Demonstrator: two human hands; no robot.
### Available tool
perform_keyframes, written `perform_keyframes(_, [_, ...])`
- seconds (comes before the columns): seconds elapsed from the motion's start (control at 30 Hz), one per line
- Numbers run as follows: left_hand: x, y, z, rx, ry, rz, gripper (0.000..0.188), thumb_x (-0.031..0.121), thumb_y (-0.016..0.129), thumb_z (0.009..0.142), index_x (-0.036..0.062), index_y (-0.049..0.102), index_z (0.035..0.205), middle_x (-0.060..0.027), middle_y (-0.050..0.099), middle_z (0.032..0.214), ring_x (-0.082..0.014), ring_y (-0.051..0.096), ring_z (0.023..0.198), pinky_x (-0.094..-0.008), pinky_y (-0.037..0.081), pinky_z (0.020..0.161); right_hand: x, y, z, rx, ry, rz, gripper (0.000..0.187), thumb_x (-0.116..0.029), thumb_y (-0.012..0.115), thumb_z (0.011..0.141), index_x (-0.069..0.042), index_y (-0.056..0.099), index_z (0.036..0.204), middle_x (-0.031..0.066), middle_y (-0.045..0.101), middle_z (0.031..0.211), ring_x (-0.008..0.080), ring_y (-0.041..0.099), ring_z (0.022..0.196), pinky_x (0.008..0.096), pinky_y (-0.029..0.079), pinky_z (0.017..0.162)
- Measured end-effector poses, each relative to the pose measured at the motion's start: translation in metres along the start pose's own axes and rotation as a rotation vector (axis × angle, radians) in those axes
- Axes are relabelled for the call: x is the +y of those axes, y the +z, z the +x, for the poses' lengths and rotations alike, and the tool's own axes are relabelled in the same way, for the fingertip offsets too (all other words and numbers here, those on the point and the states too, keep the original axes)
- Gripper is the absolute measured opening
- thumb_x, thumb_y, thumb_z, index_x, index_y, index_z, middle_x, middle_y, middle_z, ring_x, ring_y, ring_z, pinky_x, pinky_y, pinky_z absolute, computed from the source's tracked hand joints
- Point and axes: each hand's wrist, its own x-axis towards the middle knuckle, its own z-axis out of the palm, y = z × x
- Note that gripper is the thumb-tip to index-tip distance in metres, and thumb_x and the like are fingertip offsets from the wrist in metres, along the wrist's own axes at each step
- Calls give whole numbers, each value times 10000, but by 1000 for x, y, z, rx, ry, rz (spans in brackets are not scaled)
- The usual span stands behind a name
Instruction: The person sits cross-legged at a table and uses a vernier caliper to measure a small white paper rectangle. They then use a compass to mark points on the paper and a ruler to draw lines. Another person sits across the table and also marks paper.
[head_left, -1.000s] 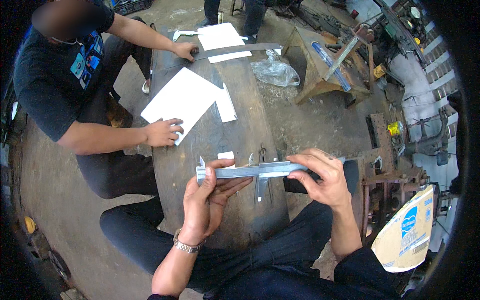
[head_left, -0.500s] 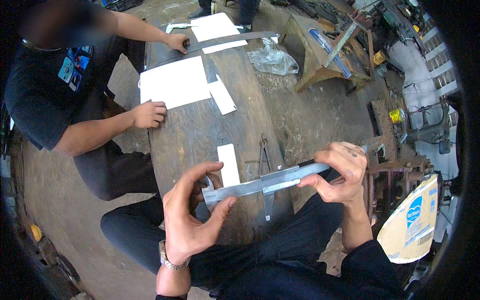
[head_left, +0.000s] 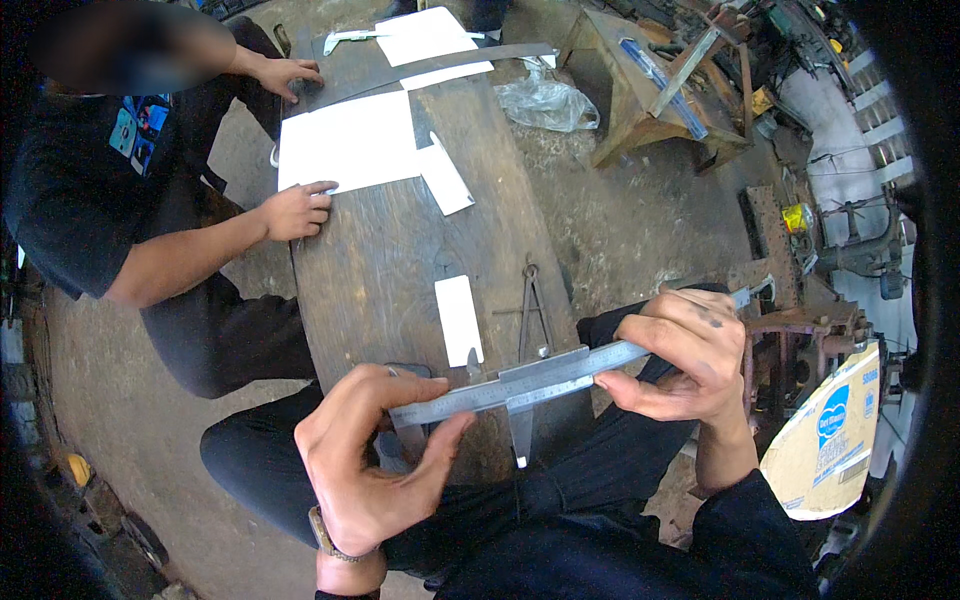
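Observation:
Both of my hands hold a metal vernier caliper (head_left: 545,378) level above the near end of a wooden table. My left hand (head_left: 365,450) pinches its fixed-jaw end between thumb and fingers. Around the beam's other end, beside the sliding part, my right hand (head_left: 685,355) is closed with the thumb underneath. The caliper's jaws stand apart with nothing visible between them; the sliding jaw points down toward my lap. Just beyond the caliper lie a small white card (head_left: 458,320) and a metal divider (head_left: 533,305) with its legs spread. A dark object near my left fingers is mostly hidden.
Across the wooden table (head_left: 370,270) sits a person with one hand by white paper (head_left: 350,145). Farther off are a long metal strip (head_left: 440,72), another caliper (head_left: 345,38) and a plastic bag (head_left: 548,103). A wooden stand (head_left: 620,120) and cardboard (head_left: 820,450) are at right.
The caliper and my hands have shifted slightly down, with its jaw end moving left. The other person's far hand has drawn back left along the metal strip.

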Motion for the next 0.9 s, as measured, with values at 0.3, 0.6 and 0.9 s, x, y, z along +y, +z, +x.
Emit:
perform_keyframes(0.3, [4, -2, -2, 42, 86, 106, 291, 31, 911, 635, 1, 725, 857, -129, 705, 800, -222, 701, 698, -303, 538, 611, -2, 5, 3, 82, -12, -58, 396, -363, 916, 601, -87, 654, 711, 14, 472, 572, 199, 531, 469, 316, 391, 454])
perform_keyframes(0.6, [5, -2, -1, 48, 156, 124, 308, 49, 931, 622, 6, 728, 850, -111, 706, 764, -201, 693, 668, -288, 532, 568, -1, 6, 2, 108, 7, -62, 448, -421, 920, 589, -98, 615, 647, 10, 454, 557, 196, 507, 449, 310, 366, 443])
perform_keyframes(0.9, [3, 7, -4, 104, 200, 164, 375, 79, 966, 591, 2, 722, 866, -105, 671, 723, -186, 652, 607, -272, 488, 512, -1, 3, 2, 102, 20, -58, 439, -399, 922, 596, -97, 613, 672, 13, 458, 566, 199, 520, 463, 308, 379, 449])
